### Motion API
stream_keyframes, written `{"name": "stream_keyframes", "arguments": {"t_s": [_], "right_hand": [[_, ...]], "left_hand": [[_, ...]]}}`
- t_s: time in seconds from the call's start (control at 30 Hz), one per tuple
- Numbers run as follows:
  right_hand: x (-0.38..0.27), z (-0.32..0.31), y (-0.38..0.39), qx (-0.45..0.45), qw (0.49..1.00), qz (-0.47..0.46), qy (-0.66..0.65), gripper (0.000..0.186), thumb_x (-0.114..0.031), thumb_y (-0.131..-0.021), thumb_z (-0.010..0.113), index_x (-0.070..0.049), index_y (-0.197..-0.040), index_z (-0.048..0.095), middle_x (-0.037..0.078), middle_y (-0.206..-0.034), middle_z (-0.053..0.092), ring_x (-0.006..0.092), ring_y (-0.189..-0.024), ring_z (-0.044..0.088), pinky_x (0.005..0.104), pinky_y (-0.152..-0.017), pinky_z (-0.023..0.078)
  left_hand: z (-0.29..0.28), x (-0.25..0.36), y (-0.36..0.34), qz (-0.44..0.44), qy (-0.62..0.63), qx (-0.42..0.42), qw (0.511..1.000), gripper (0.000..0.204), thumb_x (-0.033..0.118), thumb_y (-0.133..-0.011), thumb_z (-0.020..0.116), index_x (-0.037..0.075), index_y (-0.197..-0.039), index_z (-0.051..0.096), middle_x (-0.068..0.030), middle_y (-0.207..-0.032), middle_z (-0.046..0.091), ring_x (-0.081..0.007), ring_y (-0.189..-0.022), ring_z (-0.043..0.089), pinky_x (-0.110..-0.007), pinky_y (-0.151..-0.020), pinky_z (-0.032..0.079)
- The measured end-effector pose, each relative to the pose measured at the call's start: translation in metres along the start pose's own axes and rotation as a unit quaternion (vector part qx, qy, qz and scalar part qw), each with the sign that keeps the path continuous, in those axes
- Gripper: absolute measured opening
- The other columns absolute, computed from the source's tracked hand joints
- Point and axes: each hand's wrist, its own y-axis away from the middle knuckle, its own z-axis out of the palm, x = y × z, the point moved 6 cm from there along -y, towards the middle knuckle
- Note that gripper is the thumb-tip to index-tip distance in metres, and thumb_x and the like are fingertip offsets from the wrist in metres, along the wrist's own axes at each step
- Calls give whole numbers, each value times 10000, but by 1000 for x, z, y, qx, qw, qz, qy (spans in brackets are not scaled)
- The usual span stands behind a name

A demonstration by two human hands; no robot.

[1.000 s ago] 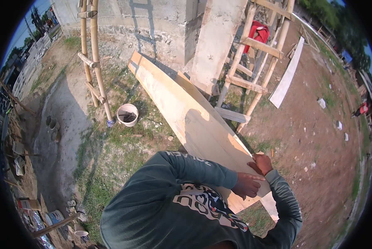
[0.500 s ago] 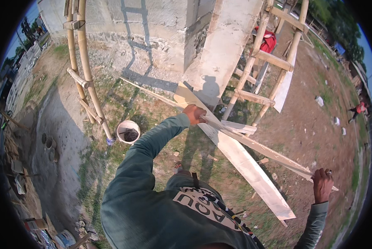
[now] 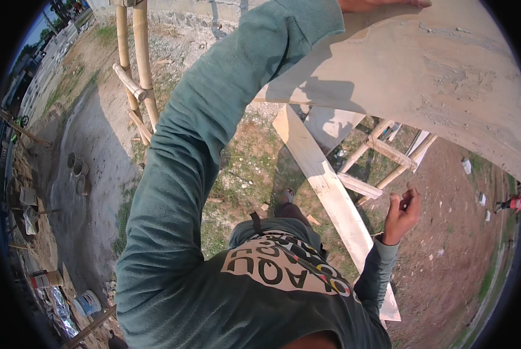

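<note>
A large flat wooden board, smeared with dried mortar, slants across the upper right of the view. My left arm stretches up to it, and my left hand holds it near its upper part; the top edge of the picture cuts off part of that hand. Below the board's lower edge, my right hand is apart from it, fingers loosely curled and thumb apart, with nothing seen in it. A long pale plank lies slantwise on the ground between my body and the bamboo ladder.
A bamboo ladder stands partly behind the board. Bamboo poles rise at the left before a concrete wall. Several buckets sit farther left. A person in red is at the far right.
The board, seen nearly edge-on across both hands before, is now raised with its broad face showing. My left hand went up with it; my right hand let go and moved inward.
</note>
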Motion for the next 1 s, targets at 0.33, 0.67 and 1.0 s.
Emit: {"name": "stream_keyframes", "arguments": {"t_s": [0.33,0.67,1.0], "right_hand": [[-59,336,-168,6,879,17,-477,461,-186,-793,763,48,-1133,558,55,-975,596,138,-864,550,249,-797,452],[-101,441,-337,95,743,6,-663,521,-247,-802,773,93,-1125,546,155,-1096,598,233,-922,594,378,-816,528],[-144,518,-503,44,887,-44,-457,555,-275,-866,705,109,-1216,510,203,-1199,565,258,-1001,594,369,-871,517]], "left_hand": [[-51,-146,-64,-54,-14,118,991,678,568,-730,719,-2,-1048,538,-211,-949,605,-340,-913,620,-422,-791,491],[-89,-354,-38,-152,-63,174,971,809,539,-760,704,-50,-1240,424,-260,-1115,563,-360,-1027,591,-430,-877,477],[-27,-558,198,-372,-64,120,918,894,482,-825,655,-52,-1422,258,-294,-1435,320,-411,-1342,324,-424,-1113,289]]}}
